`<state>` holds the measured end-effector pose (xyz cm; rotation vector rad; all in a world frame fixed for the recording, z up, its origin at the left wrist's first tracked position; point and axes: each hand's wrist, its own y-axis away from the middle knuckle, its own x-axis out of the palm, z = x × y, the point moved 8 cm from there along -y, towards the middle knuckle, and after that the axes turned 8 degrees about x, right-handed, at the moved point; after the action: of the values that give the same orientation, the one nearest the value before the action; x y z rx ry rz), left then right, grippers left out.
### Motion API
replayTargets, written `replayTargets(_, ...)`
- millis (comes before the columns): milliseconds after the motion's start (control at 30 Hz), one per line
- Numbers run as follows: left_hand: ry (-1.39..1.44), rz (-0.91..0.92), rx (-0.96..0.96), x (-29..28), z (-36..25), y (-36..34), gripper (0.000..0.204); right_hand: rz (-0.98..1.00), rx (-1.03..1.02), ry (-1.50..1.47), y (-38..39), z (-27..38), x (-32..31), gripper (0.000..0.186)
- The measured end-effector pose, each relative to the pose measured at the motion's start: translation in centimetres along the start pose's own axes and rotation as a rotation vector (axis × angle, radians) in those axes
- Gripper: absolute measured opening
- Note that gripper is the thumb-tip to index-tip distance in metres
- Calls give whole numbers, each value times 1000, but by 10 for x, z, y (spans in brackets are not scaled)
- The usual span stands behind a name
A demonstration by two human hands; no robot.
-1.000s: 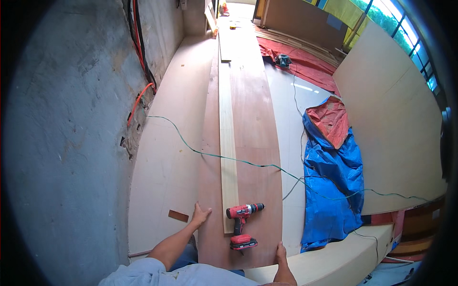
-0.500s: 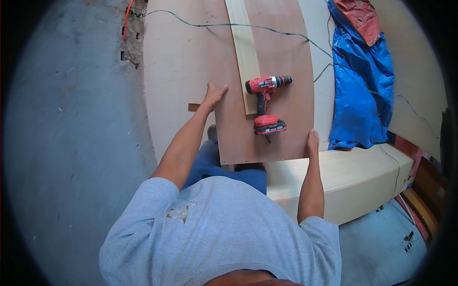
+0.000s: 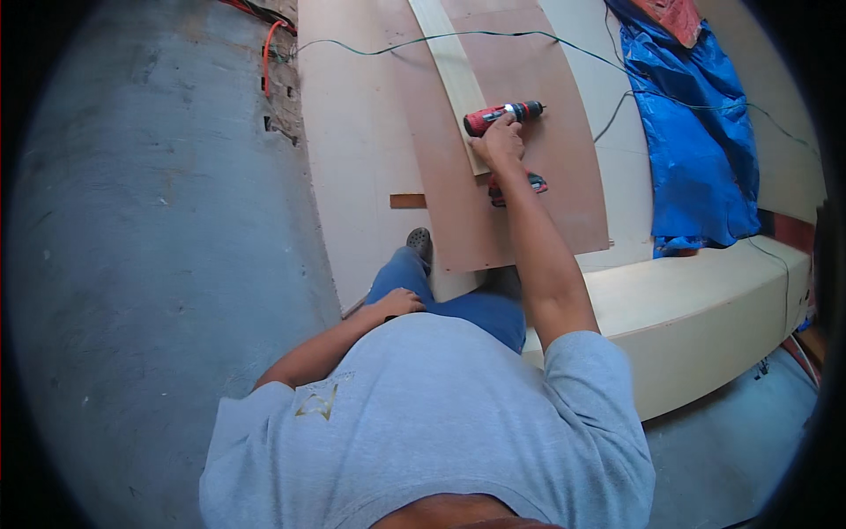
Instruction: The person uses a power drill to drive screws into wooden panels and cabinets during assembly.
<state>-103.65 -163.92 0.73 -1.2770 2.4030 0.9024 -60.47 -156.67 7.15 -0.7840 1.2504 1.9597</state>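
Observation:
A red and black cordless drill (image 3: 483,121) lies on the reddish-brown plywood panel (image 3: 454,212). My right hand (image 3: 502,145) is closed round its handle, hiding most of the grip; the battery shows below my wrist. The drill's chuck points right. Beneath its rear end runs a long pale wooden strip (image 3: 449,66), lying lengthwise on the panel. My left hand (image 3: 401,302) rests on my thigh near my waist, its fingers lying flat and nothing seen in them.
A pale curved wooden surface (image 3: 352,159) lies under the panel, with a small brown wood piece (image 3: 407,201) on it. A green cord (image 3: 423,39) crosses the far side. Right are a blue tarp (image 3: 696,176) and a pale box-like bench (image 3: 696,300); left is grey concrete floor (image 3: 159,264).
Both hands have let go of the panel's edges. My right hand has taken hold of the drill; my left has drawn back to my thigh. The view has shifted slightly.

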Motion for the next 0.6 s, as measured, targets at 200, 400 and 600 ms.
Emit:
replayTargets(200, -19, 156, -206, -20, 14, 42, 28, -141, 191, -92, -3, -29, 33, 84)
replayTargets(400, 616, 249, -539, -13, 93, 120, 29, -239, 26, -152, -20, -37, 10, 57)
replayTargets(600, 1161, 275, -420, -72, 53, 208, 30, -144, 86, -942, 140, -80, -65, 52)
